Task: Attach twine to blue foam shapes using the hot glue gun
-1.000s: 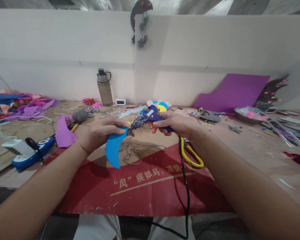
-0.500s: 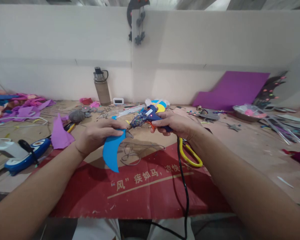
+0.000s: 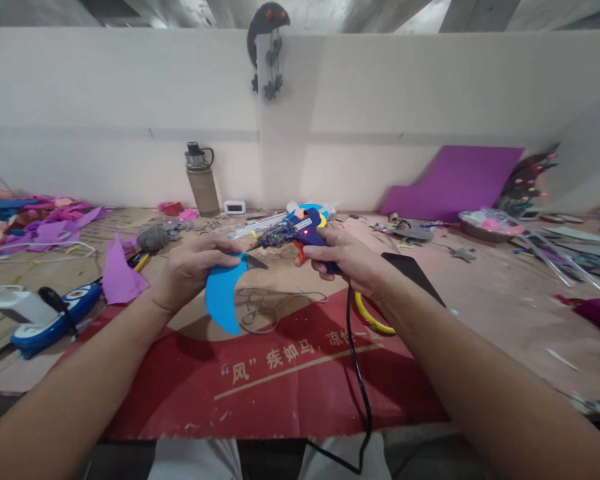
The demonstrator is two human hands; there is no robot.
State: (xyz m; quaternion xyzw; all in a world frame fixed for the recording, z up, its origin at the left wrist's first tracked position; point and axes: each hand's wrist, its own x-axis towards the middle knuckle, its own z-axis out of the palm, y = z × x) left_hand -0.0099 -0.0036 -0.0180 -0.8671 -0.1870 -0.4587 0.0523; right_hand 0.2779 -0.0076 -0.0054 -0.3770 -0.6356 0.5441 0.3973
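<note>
My left hand pinches the upper end of a blue crescent, thin and flat like felt or foam. A dark grey pointed piece sticks out beside its tip; how the two join I cannot tell. In my right hand is a dark blue glue gun with an orange trigger and a small red light. Its nozzle points left, close to the crescent's upper end. From the grip a black cord runs down over the table edge. A loose grey string lies below the hands.
Red-printed cardboard covers the near table. Yellow-handled scissors and a black flat object lie by my right forearm. At left are a power strip, purple felt and grey yarn. A bottle stands behind.
The glue gun's nozzle has drawn slightly up from the crescent's end, and the grey pointed piece shows more. The view has tilted up a little. Both hands keep their holds.
</note>
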